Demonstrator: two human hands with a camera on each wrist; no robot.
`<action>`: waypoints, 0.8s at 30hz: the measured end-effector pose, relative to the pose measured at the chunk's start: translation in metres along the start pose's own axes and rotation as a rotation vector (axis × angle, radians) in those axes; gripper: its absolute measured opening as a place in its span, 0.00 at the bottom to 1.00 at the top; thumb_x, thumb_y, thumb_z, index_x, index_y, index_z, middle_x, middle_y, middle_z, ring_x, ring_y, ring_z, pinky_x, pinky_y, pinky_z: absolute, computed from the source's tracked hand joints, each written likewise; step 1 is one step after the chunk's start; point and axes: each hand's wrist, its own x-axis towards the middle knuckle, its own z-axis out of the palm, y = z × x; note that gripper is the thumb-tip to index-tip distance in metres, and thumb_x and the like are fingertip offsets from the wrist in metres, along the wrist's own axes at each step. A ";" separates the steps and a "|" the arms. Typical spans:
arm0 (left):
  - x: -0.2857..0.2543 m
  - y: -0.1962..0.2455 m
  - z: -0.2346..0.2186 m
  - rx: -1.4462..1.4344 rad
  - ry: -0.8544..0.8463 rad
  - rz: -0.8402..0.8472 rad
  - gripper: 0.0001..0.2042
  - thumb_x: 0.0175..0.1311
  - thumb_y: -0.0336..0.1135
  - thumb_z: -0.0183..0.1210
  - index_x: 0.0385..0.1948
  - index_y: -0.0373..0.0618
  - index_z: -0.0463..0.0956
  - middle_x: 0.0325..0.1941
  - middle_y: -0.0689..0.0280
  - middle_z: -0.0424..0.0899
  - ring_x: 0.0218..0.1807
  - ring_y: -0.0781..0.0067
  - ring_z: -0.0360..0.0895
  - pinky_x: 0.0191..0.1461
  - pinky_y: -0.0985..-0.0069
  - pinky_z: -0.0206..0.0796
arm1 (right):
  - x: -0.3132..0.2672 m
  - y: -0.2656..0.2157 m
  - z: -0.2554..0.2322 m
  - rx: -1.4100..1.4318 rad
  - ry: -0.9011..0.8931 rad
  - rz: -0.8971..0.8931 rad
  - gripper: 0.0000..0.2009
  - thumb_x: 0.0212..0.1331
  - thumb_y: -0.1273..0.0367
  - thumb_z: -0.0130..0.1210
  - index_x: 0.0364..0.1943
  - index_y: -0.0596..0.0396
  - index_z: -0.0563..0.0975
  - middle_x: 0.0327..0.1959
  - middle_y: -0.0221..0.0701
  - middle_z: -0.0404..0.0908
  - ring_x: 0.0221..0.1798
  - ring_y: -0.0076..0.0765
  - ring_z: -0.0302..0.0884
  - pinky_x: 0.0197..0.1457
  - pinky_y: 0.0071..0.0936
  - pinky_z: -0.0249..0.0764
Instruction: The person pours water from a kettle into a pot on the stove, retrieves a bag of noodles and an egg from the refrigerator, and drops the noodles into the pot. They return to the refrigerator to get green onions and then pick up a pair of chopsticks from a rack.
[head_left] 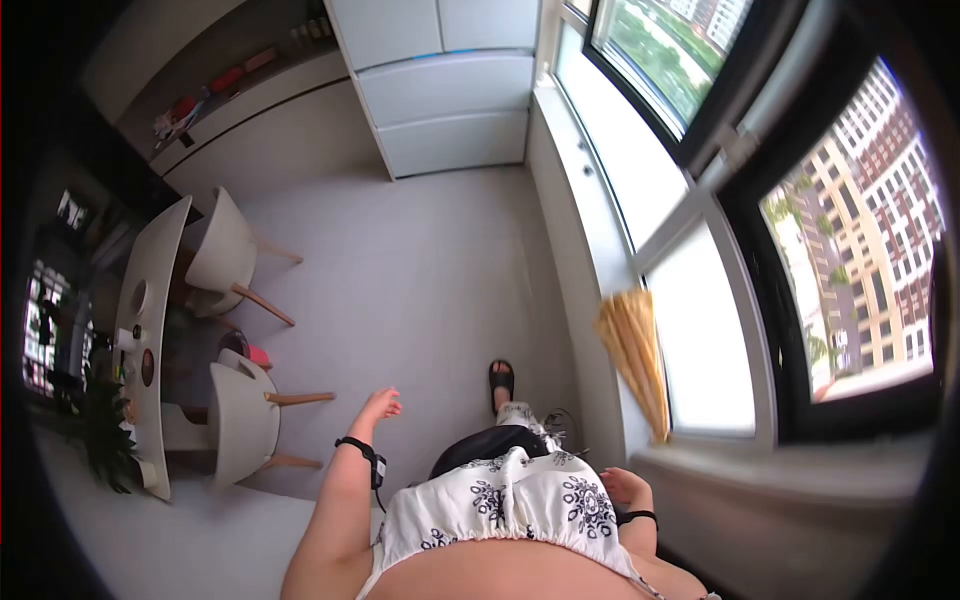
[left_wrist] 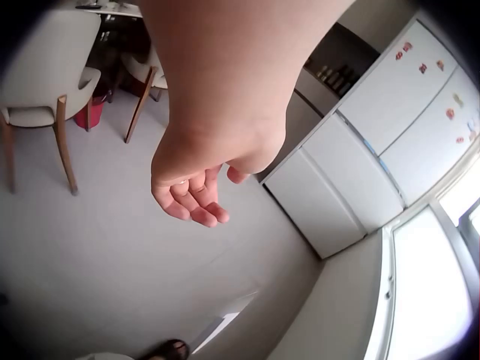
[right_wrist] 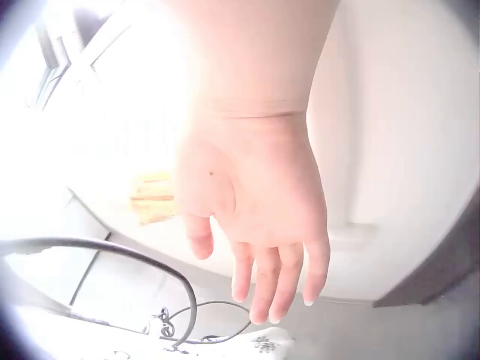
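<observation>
Black cable loops near the right hand, fingers relaxed, empty; left hand likewise, well apart. Risk: a careless right-hand swing could snag the loop.

Location type: home, dining area. Indicators, head view: a tabletop with shell chairs at its right edge and a leafy plant by its near corner — also a refrigerator with small door decorations, and a window facing tall buildings.
</observation>
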 end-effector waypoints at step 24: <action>0.442 0.635 -0.226 -0.822 0.035 0.346 0.26 0.71 0.56 0.33 0.51 0.48 0.74 0.41 0.67 0.79 0.42 0.73 0.75 0.46 0.74 0.66 | 0.052 -0.806 0.236 -0.580 0.350 -0.933 0.13 0.66 0.66 0.46 0.42 0.64 0.73 0.31 0.37 0.82 0.35 0.30 0.80 0.41 0.27 0.74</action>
